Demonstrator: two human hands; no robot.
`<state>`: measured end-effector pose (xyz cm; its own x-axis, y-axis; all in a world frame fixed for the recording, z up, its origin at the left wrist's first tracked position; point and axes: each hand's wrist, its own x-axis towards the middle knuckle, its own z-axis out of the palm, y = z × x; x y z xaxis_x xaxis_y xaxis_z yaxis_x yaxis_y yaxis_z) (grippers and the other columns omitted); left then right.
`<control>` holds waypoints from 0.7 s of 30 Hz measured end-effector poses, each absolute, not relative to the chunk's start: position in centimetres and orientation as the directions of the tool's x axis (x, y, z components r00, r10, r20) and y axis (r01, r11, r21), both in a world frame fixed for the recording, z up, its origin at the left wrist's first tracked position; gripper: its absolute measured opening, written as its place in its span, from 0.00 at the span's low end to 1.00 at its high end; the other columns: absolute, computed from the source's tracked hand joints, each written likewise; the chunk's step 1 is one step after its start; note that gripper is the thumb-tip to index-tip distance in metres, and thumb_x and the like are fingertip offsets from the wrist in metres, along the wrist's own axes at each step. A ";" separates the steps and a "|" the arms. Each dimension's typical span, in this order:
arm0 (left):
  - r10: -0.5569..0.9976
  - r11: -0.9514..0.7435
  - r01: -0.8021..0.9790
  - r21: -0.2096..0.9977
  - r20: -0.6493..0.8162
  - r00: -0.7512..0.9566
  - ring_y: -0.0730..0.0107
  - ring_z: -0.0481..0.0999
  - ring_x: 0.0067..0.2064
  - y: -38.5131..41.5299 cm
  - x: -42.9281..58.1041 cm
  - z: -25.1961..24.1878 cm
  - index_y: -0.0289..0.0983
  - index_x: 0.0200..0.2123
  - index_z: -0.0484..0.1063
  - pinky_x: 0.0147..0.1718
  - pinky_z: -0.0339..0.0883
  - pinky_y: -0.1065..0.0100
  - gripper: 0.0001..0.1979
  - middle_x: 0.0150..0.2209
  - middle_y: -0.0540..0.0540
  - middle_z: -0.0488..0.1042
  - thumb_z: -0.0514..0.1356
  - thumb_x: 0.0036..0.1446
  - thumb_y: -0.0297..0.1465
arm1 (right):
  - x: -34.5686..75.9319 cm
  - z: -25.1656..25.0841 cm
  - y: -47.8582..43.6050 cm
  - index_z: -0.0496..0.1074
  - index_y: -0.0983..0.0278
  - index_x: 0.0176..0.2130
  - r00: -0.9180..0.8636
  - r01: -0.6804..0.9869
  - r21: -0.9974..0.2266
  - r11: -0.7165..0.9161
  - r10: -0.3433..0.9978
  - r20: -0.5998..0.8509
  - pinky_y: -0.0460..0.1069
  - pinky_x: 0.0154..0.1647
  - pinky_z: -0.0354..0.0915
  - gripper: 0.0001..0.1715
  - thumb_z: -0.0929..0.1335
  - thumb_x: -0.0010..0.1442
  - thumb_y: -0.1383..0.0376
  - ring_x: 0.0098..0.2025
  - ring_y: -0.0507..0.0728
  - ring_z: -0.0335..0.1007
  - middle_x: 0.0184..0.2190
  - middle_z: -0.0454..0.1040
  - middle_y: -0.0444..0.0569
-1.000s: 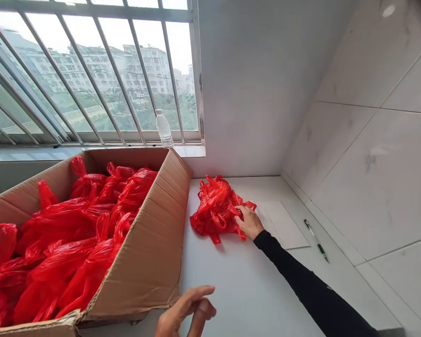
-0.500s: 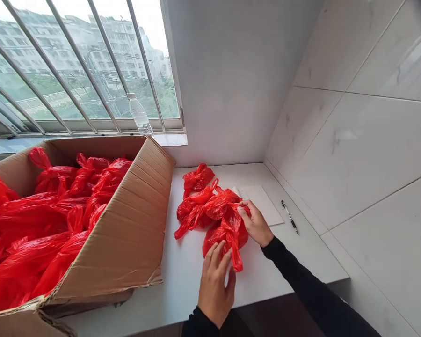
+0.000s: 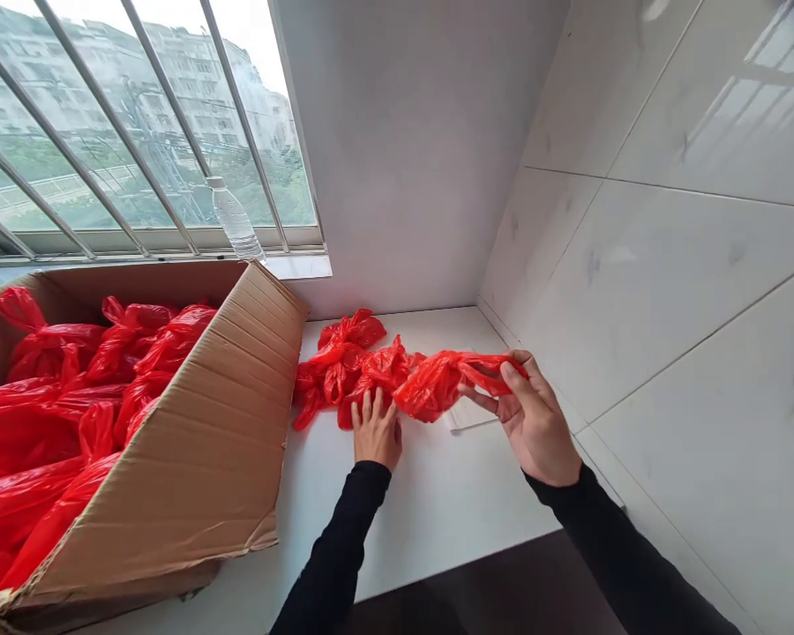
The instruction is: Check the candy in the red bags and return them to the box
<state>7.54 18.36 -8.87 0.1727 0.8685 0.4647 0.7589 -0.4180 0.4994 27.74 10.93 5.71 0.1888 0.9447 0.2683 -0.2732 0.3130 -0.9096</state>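
Observation:
A knotted red plastic bag [image 3: 440,384] hangs just above the white counter [image 3: 437,494], stretched out to the right. My right hand [image 3: 535,419] pinches its handle end between thumb and fingers. My left hand [image 3: 376,432] lies flat with fingers spread on the near edge of a small heap of red bags [image 3: 340,362] lying beside the box. A sheet of white paper [image 3: 467,414] peeks out under the held bag.
A large open cardboard box [image 3: 191,467] full of red bags [image 3: 59,388] stands at the left. A clear water bottle [image 3: 233,220] stands on the window sill behind it. Tiled walls close the counter at the back and right.
My right hand has pulled one bag out of the heap, up and to the right. My left hand has moved forward from the front edge onto the heap. The view has turned rightwards.

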 end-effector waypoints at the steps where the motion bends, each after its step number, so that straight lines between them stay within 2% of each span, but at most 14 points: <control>1: 0.869 -0.404 0.751 0.523 0.476 0.136 0.42 0.61 0.66 18.2 7.4 -8.1 0.37 0.53 0.73 0.63 0.47 0.33 0.18 0.61 0.34 0.69 0.57 0.60 0.26 | 27.5 4.9 10.1 0.63 0.55 0.44 0.173 -0.251 -0.926 0.284 0.954 0.246 0.59 0.48 0.75 0.09 0.64 0.68 0.55 0.53 0.60 0.74 0.47 0.75 0.48; 3: 0.875 -0.391 0.715 0.580 0.475 0.094 0.46 0.65 0.63 16.3 7.3 -6.9 0.37 0.55 0.70 0.61 0.56 0.38 0.18 0.57 0.34 0.72 0.54 0.63 0.28 | 26.6 2.8 8.1 0.64 0.56 0.45 0.143 -0.158 -0.965 0.208 0.972 0.186 0.60 0.52 0.74 0.11 0.63 0.68 0.53 0.55 0.61 0.72 0.51 0.75 0.51; 5: 0.889 -0.415 0.654 0.632 0.436 0.142 0.52 0.69 0.59 13.1 7.2 -6.4 0.39 0.59 0.66 0.57 0.64 0.47 0.20 0.56 0.37 0.73 0.51 0.65 0.29 | 25.3 0.7 5.6 0.65 0.57 0.45 0.114 -0.038 -0.991 0.126 0.986 0.121 0.61 0.57 0.70 0.12 0.61 0.69 0.52 0.58 0.61 0.70 0.54 0.73 0.53; 7: 0.888 -0.457 0.585 0.670 0.378 0.261 0.55 0.70 0.58 9.8 7.1 -6.5 0.42 0.61 0.64 0.55 0.67 0.52 0.23 0.56 0.40 0.73 0.55 0.62 0.30 | 24.2 -0.7 2.8 0.68 0.57 0.47 0.056 0.040 -0.997 0.067 0.996 0.069 0.60 0.60 0.67 0.15 0.62 0.69 0.51 0.60 0.61 0.69 0.56 0.73 0.54; 9: 0.871 -0.485 0.524 0.700 0.332 0.362 0.54 0.72 0.55 7.4 6.8 -7.2 0.43 0.60 0.66 0.53 0.68 0.53 0.26 0.54 0.42 0.74 0.60 0.57 0.32 | 23.7 -1.4 0.5 0.71 0.57 0.48 -0.072 0.076 -0.994 0.076 0.995 0.070 0.58 0.59 0.68 0.19 0.65 0.65 0.48 0.57 0.62 0.71 0.54 0.74 0.53; 11: 0.865 -0.482 0.487 0.729 0.307 0.396 0.54 0.75 0.50 6.3 6.5 -8.0 0.42 0.56 0.70 0.50 0.70 0.54 0.23 0.48 0.42 0.77 0.61 0.55 0.31 | 24.3 -1.5 -0.6 0.74 0.56 0.48 -0.163 0.111 -0.989 0.100 0.983 0.082 0.56 0.55 0.71 0.21 0.65 0.65 0.47 0.53 0.61 0.74 0.51 0.77 0.51; 13: 0.874 -0.462 0.465 0.755 0.297 0.385 0.57 0.76 0.47 6.1 6.3 -8.7 0.41 0.51 0.71 0.46 0.71 0.57 0.17 0.44 0.42 0.77 0.58 0.58 0.29 | 25.5 -1.8 -0.3 0.73 0.55 0.51 -0.099 0.229 -0.966 0.124 0.990 0.103 0.55 0.54 0.70 0.19 0.61 0.69 0.52 0.52 0.59 0.74 0.49 0.77 0.49; 15: 0.882 -0.447 0.444 0.777 0.299 0.363 0.58 0.76 0.46 6.4 6.2 -9.1 0.40 0.49 0.71 0.43 0.72 0.60 0.14 0.43 0.41 0.76 0.55 0.60 0.28 | 26.8 -2.6 1.0 0.69 0.55 0.57 -0.012 0.418 -0.898 0.141 0.989 0.150 0.57 0.59 0.66 0.19 0.61 0.70 0.59 0.57 0.59 0.69 0.54 0.74 0.50; 17: 0.883 -0.444 0.416 0.794 0.310 0.352 0.59 0.77 0.45 6.7 6.1 -9.0 0.40 0.45 0.71 0.42 0.72 0.61 0.11 0.42 0.42 0.77 0.56 0.60 0.28 | 27.7 -3.7 2.7 0.65 0.56 0.61 -0.070 0.575 -0.798 0.181 0.982 0.173 0.62 0.64 0.60 0.24 0.65 0.67 0.61 0.61 0.62 0.63 0.58 0.70 0.51; 19: 0.890 -0.433 0.399 0.808 0.312 0.333 0.60 0.77 0.44 6.7 5.8 -8.9 0.40 0.42 0.72 0.41 0.73 0.62 0.08 0.40 0.43 0.77 0.58 0.58 0.29 | 28.2 -4.6 3.9 0.69 0.57 0.56 -0.157 0.640 -0.740 0.208 0.978 0.139 0.65 0.65 0.57 0.19 0.66 0.65 0.62 0.56 0.62 0.68 0.53 0.74 0.51; 21: 0.914 -0.391 0.412 0.823 0.295 0.278 0.61 0.78 0.42 6.6 5.0 -8.9 0.40 0.40 0.71 0.40 0.73 0.63 0.06 0.38 0.44 0.76 0.58 0.58 0.29 | 28.8 -5.1 4.5 0.73 0.58 0.45 -0.124 0.655 -0.734 0.179 0.984 0.129 0.63 0.60 0.61 0.09 0.65 0.66 0.64 0.46 0.60 0.72 0.42 0.77 0.48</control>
<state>4.97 6.60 -8.85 0.2775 0.9143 0.2950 0.4122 -0.3907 0.8231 28.76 4.53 -5.06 -0.1244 0.9838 0.1289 0.6547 0.1791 -0.7344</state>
